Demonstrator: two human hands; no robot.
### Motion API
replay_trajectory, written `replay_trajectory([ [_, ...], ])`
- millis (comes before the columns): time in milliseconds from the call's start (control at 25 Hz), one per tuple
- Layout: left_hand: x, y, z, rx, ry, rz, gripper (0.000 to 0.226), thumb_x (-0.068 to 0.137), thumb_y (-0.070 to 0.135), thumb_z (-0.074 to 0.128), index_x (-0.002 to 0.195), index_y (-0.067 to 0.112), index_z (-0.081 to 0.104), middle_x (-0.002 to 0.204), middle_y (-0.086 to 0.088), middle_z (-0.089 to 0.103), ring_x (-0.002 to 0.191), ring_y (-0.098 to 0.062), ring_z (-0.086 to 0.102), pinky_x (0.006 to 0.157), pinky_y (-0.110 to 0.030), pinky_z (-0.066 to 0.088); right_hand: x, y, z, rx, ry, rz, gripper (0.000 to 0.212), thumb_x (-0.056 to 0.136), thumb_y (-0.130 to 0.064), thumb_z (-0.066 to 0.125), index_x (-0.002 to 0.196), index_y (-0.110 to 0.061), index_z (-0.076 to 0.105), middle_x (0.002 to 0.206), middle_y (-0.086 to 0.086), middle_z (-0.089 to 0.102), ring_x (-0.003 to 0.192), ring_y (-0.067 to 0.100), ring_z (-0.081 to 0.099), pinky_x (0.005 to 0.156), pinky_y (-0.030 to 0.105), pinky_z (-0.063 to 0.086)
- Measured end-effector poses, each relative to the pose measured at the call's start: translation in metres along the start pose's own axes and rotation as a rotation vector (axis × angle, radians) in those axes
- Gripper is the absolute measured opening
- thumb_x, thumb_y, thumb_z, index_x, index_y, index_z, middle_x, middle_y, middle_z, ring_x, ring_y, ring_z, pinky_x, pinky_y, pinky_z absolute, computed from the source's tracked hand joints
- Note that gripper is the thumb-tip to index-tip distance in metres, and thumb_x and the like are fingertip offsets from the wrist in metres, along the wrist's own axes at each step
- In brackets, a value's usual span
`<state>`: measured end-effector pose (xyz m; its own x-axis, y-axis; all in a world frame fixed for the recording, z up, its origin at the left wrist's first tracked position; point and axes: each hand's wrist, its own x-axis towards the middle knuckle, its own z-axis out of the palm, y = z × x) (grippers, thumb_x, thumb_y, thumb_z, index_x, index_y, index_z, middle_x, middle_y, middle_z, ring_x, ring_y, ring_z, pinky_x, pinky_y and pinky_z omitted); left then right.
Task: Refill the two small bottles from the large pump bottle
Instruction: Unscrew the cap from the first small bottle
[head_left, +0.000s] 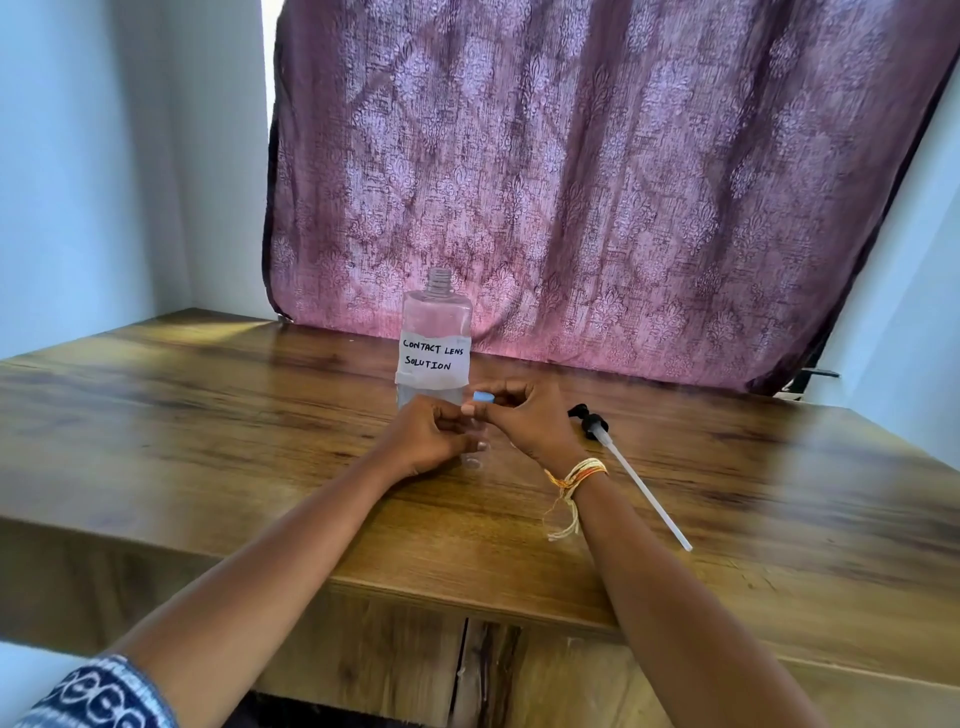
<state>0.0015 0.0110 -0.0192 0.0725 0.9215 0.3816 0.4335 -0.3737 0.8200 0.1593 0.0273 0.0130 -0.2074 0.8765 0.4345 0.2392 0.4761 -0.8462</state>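
Note:
The large clear bottle, labelled "contact lens solution", stands uncapped on the wooden table. Its black pump head with a long white tube lies on the table to the right. Just in front of the large bottle, my left hand grips a small clear bottle, most of it hidden by my fingers. My right hand pinches the small blue cap at the top of that bottle. A second small bottle is not visible.
A purple patterned curtain hangs behind the table. Pale walls stand at left and right. The table's front edge runs close below my forearms.

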Motion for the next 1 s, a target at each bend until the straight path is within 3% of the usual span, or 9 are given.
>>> replay_trajectory([
  [160,-0.001,0.001,0.001,-0.021,-0.002,-0.024,0.022,0.069,0.016,0.084,0.077,0.033,0.072,0.084,0.006,0.075,0.082,-0.011,0.072,0.089,-0.041,0.056,0.000,-0.004,-0.006,0.076,-0.121,-0.002,0.026,0.078,0.002,0.073,0.104,-0.003,0.071,0.101,0.015,0.073,0.092,0.020,0.070,0.085,0.029,0.057],
  [280,-0.001,0.001,0.000,-0.024,-0.001,-0.030,0.020,0.063,0.028,0.086,0.080,0.029,0.074,0.084,0.002,0.076,0.083,-0.013,0.072,0.088,-0.043,0.056,-0.002,-0.005,-0.007,0.083,-0.157,0.000,0.026,0.079,-0.003,0.073,0.105,-0.009,0.072,0.102,0.011,0.073,0.088,0.012,0.068,0.081,0.021,0.055],
  [440,-0.001,-0.006,-0.001,-0.033,0.005,-0.034,0.041,0.052,0.046,0.085,0.083,0.020,0.076,0.084,0.000,0.077,0.083,-0.018,0.073,0.087,-0.048,0.056,-0.002,-0.005,-0.011,0.157,-0.125,0.032,0.032,0.076,-0.005,0.077,0.107,-0.008,0.070,0.097,0.012,0.073,0.083,0.013,0.069,0.079,0.023,0.056],
  [640,0.000,-0.005,-0.001,-0.005,0.000,-0.055,0.042,0.056,0.043,0.086,0.088,0.018,0.076,0.086,0.002,0.076,0.084,-0.014,0.072,0.088,-0.044,0.056,0.001,-0.006,-0.013,0.247,-0.204,0.093,0.037,0.082,0.010,0.061,0.116,-0.004,0.063,0.110,0.014,0.070,0.091,0.017,0.068,0.079,0.023,0.057],
  [840,-0.002,-0.003,-0.001,-0.019,0.000,-0.030,0.040,0.057,0.038,0.087,0.089,0.017,0.076,0.086,-0.002,0.077,0.084,-0.018,0.073,0.087,-0.045,0.057,-0.002,-0.005,-0.012,0.166,-0.148,0.071,0.040,0.076,-0.004,0.077,0.114,-0.005,0.065,0.101,0.012,0.072,0.081,0.008,0.068,0.076,0.018,0.056],
  [1000,-0.001,-0.004,-0.001,-0.014,-0.001,-0.048,0.037,0.059,0.034,0.088,0.089,0.017,0.075,0.086,-0.001,0.076,0.084,-0.017,0.072,0.087,-0.043,0.057,0.000,-0.005,-0.014,0.205,-0.173,0.092,0.039,0.079,0.006,0.069,0.116,-0.006,0.064,0.099,0.012,0.072,0.083,0.013,0.068,0.080,0.022,0.057],
])
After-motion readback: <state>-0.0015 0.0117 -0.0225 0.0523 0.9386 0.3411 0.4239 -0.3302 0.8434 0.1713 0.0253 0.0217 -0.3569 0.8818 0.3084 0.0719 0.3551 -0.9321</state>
